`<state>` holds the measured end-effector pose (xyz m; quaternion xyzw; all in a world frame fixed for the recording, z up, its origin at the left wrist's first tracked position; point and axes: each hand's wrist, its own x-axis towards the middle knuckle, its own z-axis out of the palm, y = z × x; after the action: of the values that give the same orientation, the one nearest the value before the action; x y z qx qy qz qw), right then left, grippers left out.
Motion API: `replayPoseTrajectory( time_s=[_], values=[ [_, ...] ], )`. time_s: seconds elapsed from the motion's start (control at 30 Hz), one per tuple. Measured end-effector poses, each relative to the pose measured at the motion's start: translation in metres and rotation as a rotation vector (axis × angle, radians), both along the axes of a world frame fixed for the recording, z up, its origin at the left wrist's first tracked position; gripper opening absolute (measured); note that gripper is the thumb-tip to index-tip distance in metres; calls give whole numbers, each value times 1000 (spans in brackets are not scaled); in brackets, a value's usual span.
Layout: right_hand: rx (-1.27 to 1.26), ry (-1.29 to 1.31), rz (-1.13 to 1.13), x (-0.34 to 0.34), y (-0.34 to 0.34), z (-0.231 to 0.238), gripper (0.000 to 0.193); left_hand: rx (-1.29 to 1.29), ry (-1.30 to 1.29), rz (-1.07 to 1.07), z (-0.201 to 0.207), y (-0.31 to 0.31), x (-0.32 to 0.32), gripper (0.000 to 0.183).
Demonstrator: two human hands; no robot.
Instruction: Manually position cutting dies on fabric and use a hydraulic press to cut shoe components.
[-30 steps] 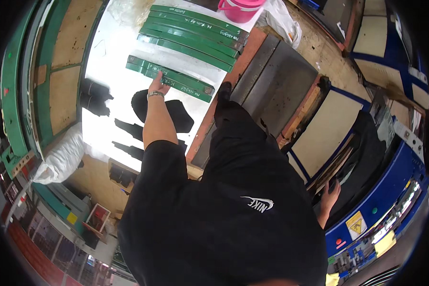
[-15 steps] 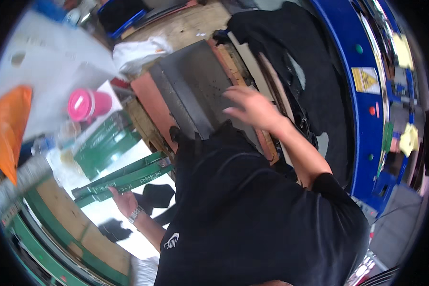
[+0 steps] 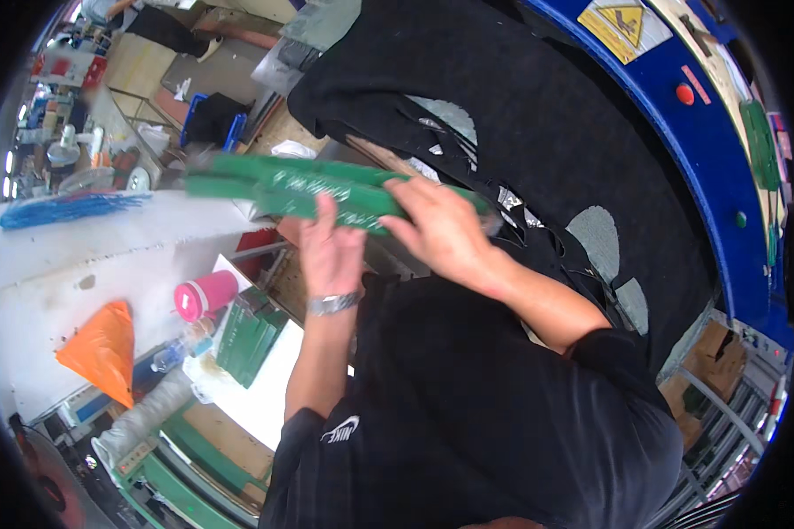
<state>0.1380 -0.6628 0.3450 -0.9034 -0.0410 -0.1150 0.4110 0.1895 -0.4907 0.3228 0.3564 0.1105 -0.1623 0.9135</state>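
In both hands I hold a pair of long green bars (image 3: pixel 313 181) with pale handwriting on them, blurred by motion. They lie crosswise ahead of my body, above the near edge of a spread of black sheet material (image 3: pixel 538 115). My left hand (image 3: pixel 333 251), with a metal watch at its wrist, grips them from the near side about midway, thumb up. Closer to their right end, my right hand (image 3: pixel 441 225) closes over them; its fingertips are partly hidden. Cut-out gaps in the black sheet show a grey-green layer (image 3: pixel 594 238) beneath.
A blue machine frame (image 3: pixel 679 150) with red and green buttons curves along the right. To the left stand a pink cup (image 3: pixel 206 294), an orange bag (image 3: pixel 103 353) and more green pieces (image 3: pixel 249 339) on a white surface. Another person (image 3: pixel 163 31) is at the far left.
The green bars have been lifted off the white surface at left and swung up and right. My right hand has joined the left on them. My view has turned toward the black sheet.
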Motion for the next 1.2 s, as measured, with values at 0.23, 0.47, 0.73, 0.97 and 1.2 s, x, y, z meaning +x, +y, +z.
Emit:
replayPoseTrajectory(
  time_s=[0.23, 0.47, 0.73, 0.97, 1.2],
  values=[
    [31, 189, -432, -23, -122, 12, 50, -10, 161, -215, -22, -121, 21, 21],
    [139, 235, -541, -26, -205, -13, 33, 58, 294, -229, -53, -144, 63, 27],
    [191, 379, -477, -3, -252, -65, 30, 105, 432, -562, -77, -121, 91, 36],
    [141, 528, -537, 11, -241, -25, 42, 144, 475, -1007, -81, -88, 139, 36],
    [-440, 185, -638, 4, -203, -39, 32, 139, 632, -1114, -87, -86, 163, 29]
  ],
)
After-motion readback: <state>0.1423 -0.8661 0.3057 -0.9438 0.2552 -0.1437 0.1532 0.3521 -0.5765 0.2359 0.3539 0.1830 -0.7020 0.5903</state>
